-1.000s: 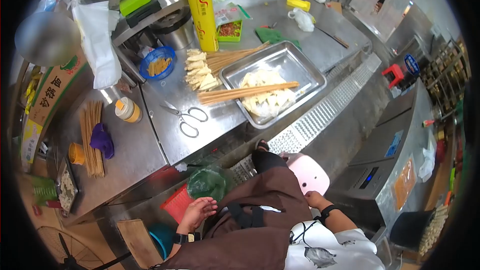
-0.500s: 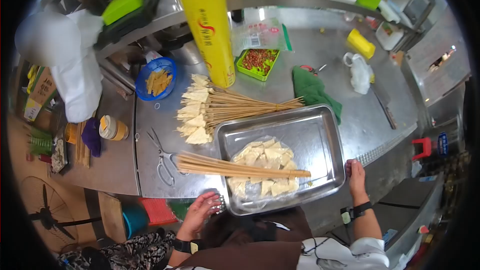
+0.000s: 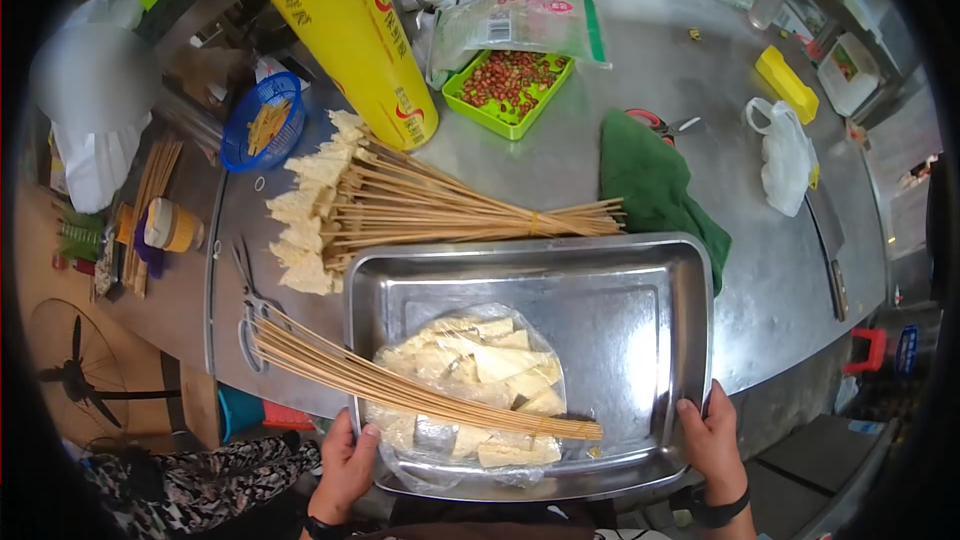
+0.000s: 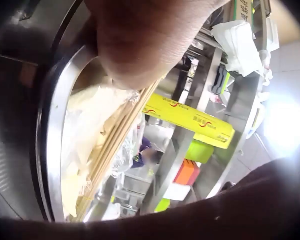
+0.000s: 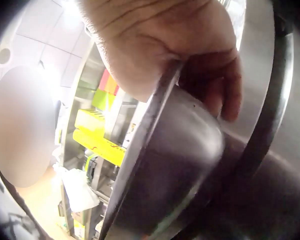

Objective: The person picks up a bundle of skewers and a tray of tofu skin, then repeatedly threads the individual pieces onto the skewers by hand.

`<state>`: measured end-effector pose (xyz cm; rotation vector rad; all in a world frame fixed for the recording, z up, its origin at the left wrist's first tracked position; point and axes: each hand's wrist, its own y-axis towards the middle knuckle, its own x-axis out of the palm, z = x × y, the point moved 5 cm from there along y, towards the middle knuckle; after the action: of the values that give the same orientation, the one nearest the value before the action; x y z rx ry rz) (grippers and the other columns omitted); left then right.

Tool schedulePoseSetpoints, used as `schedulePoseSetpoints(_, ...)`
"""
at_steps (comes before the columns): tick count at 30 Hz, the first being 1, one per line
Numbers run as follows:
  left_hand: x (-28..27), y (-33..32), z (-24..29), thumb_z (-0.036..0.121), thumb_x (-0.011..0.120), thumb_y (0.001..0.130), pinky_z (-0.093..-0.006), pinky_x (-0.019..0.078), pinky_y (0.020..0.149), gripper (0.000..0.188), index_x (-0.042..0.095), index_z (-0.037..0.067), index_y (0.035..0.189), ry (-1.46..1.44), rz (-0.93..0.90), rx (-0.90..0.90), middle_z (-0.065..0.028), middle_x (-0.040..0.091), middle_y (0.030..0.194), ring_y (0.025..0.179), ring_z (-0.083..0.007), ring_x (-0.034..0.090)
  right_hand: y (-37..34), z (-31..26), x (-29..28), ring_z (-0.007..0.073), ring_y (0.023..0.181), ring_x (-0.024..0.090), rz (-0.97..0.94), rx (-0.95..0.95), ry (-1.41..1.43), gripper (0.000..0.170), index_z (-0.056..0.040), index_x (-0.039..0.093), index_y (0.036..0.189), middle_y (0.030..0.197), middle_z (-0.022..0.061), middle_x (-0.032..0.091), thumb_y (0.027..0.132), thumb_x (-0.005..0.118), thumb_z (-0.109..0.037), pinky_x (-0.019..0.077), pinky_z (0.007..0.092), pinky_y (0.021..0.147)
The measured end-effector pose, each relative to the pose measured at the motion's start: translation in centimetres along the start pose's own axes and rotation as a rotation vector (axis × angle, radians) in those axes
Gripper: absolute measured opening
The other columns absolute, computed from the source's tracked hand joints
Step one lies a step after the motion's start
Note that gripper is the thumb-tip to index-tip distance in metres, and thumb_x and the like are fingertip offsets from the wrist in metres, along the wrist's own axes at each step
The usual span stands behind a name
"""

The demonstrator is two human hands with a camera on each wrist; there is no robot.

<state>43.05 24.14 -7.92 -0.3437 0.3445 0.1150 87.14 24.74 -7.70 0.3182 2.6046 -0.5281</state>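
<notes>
A rectangular metal tray [image 3: 530, 256] lies at the counter's near edge. My left hand [image 3: 345, 462] grips its left rim with the thumb on top, and my right hand [image 3: 712, 440] grips the right rim. In the right wrist view, fingers of the right hand [image 5: 175, 45] curl under the tray's rim [image 5: 160, 105]. Inside the tray, pale folded pieces [image 3: 500, 362] lie in clear plastic, with a bundle of bare sticks [image 3: 430, 390] across them, poking out over the left rim. The left wrist view shows the left hand [image 4: 145, 40] close above the sticks [image 4: 115, 140].
Skewered pale pieces [image 3: 310, 210] lie behind the tray, beside a green cloth [image 3: 655, 175]. Scissors [image 3: 252, 315] are at the left, a knife [image 3: 836, 270] at the right. Further back stand a yellow box [image 3: 350, 40], a green tray of red bits [image 3: 510, 90] and a blue basket [image 3: 262, 123].
Both hands have come up from the lap and taken hold of the tray's sides. The head view has moved closer over the counter.
</notes>
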Motion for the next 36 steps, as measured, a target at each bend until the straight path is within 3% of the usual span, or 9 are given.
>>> schedulePoseSetpoints(3, 0.4, -0.6, -0.2, 0.012, 0.051, 0.091, -0.0264, 0.0416, 0.069, 0.016, 0.056, -0.002, 0.096, 0.031, 0.053, 0.130, -0.0042, 0.056, 0.083, 0.076, -0.0108, 0.049, -0.6, -1.0, -0.4, 0.0084, 0.067, 0.047, -0.029, -0.033, 0.017, 0.014, 0.0031, 0.054, 0.096, 0.075, 0.0030, 0.056, 0.084, 0.056, -0.004, 0.0417, 0.0250, 0.062)
schedulePoseSetpoints(8, 0.3, -4.2, -2.5, 0.008, 0.050, 0.090, -0.0249, 0.0418, 0.072, 0.018, 0.057, -0.003, 0.102, -0.046, 0.089, 0.266, -0.0037, 0.058, 0.087, 0.078, -0.0103, 0.050, -3.3, -0.2, -0.5, 0.0076, 0.070, 0.049, -0.020, -0.212, 0.087, 0.014, 0.0025, 0.055, 0.096, 0.077, 0.0011, 0.057, 0.084, 0.054, -0.006, 0.0424, 0.0251, 0.062)
schedulePoseSetpoints(11, -0.5, -7.6, -2.0, 0.005, 0.048, 0.089, -0.0255, 0.0434, 0.084, 0.031, 0.052, -0.004, 0.118, -0.273, 0.085, 0.179, -0.0063, 0.060, 0.107, 0.096, -0.0114, 0.055, -6.4, 0.0, -0.6, 0.0075, 0.071, 0.050, -0.053, -0.226, 0.171, 0.016, 0.0034, 0.057, 0.096, 0.078, 0.0016, 0.057, 0.082, 0.054, -0.004, 0.0429, 0.0244, 0.064)
schedulePoseSetpoints(15, -3.9, -12.2, -3.3, -0.001, 0.048, 0.087, -0.0249, 0.0440, 0.083, 0.032, 0.051, -0.004, 0.119, -0.442, 0.093, 0.213, -0.0067, 0.061, 0.105, 0.094, -0.0113, 0.056, -10.6, 2.0, 0.7, 0.0082, 0.073, 0.051, -0.095, -0.230, 0.222, 0.020, 0.0041, 0.058, 0.098, 0.080, 0.0032, 0.058, 0.081, 0.056, -0.005, 0.0438, 0.0251, 0.066)
schedulePoseSetpoints(18, -5.2, -15.8, -7.6, 0.008, 0.053, 0.085, -0.0273, 0.0452, 0.084, 0.035, 0.052, -0.005, 0.118, -0.557, -0.111, -0.110, -0.0083, 0.062, 0.105, 0.093, -0.0155, 0.059, -14.2, 1.7, 2.0, 0.0096, 0.074, 0.052, -0.175, -0.205, 0.239, 0.020, 0.0040, 0.058, 0.099, 0.081, 0.0034, 0.059, 0.082, 0.056, -0.006, 0.0443, 0.0265, 0.067)
schedulePoseSetpoints(24, -8.3, -23.1, -15.0, 0.014, 0.053, 0.085, -0.0276, 0.0463, 0.078, 0.031, 0.058, -0.006, 0.109, -0.496, 0.100, -0.022, -0.0085, 0.063, 0.101, 0.087, -0.0157, 0.060, -16.2, 3.0, 6.5, 0.0111, 0.084, 0.056, -0.425, -0.293, 0.020, 0.030, 0.0028, 0.059, 0.104, 0.091, 0.0063, 0.063, 0.092, 0.053, -0.024, 0.0456, 0.0269, 0.075)
schedulePoseSetpoints(28, -10.2, -27.1, -18.1, 0.015, 0.054, 0.085, -0.0270, 0.0468, 0.076, 0.029, 0.060, -0.005, 0.105, -0.531, 0.238, -0.042, -0.0081, 0.065, 0.095, 0.082, -0.0156, 0.061, -12.5, 7.3, 13.3, 0.0176, 0.091, 0.061, -0.817, 0.120, 0.621, 0.049, -0.0001, 0.059, 0.111, 0.105, 0.0106, 0.063, 0.097, 0.039, -0.043, 0.0481, 0.0301, 0.082)
schedulePoseSetpoints(31, -12.0, -29.7, -20.9, 0.017, 0.055, 0.085, -0.0284, 0.0478, 0.075, 0.030, 0.060, -0.005, 0.106, -0.521, 0.376, -0.091, -0.0084, 0.065, 0.096, 0.083, -0.0165, 0.062, -11.3, 9.6, 18.5, 0.0182, 0.096, 0.060, -0.832, 0.155, 0.312, 0.049, -0.0017, 0.055, 0.120, 0.111, 0.0112, 0.062, 0.095, 0.044, -0.042, 0.0487, 0.0327, 0.084)
schedulePoseSetpoints(36, -12.8, -32.1, -20.7, 0.027, 0.055, 0.092, -0.0286, 0.0467, 0.071, 0.035, 0.055, -0.001, 0.113, -0.481, 0.553, -0.298, -0.0056, 0.060, 0.097, 0.083, -0.0149, 0.056, -6.3, 8.3, 17.8, 0.0182, 0.097, 0.060, -0.766, 0.124, 0.348, 0.049, -0.0020, 0.054, 0.121, 0.111, 0.0110, 0.062, 0.095, 0.043, -0.042, 0.0487, 0.0328, 0.084)
